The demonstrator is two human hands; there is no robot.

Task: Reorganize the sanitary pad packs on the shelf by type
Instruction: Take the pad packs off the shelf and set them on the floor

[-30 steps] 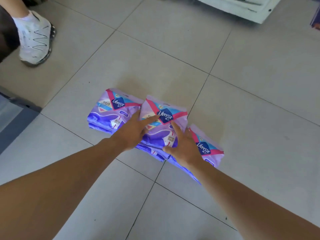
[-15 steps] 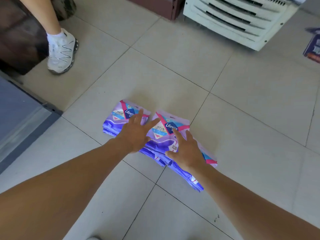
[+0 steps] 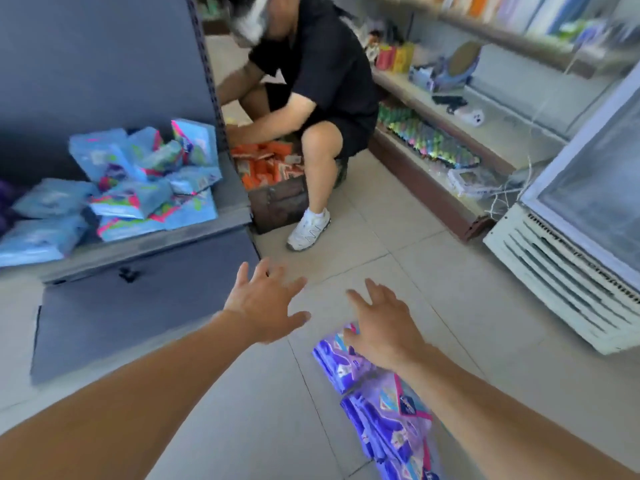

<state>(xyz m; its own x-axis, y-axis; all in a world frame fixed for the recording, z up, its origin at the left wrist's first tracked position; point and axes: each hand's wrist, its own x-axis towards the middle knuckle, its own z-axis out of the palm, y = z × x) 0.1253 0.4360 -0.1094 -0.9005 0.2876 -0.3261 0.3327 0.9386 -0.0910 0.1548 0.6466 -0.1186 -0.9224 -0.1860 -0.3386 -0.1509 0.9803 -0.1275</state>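
- Both hands are empty, fingers spread apart — left hand, right hand.
- Purple packs lie under the right fingers.
- Next, I think — reach for the blue packs beyond the left fingers.

Bare floor ahead; crouching person seemingly blocks the aisle.

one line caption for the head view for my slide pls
Both open hands, left and right, lifted above purple plastic pad packs on the tiled floor.
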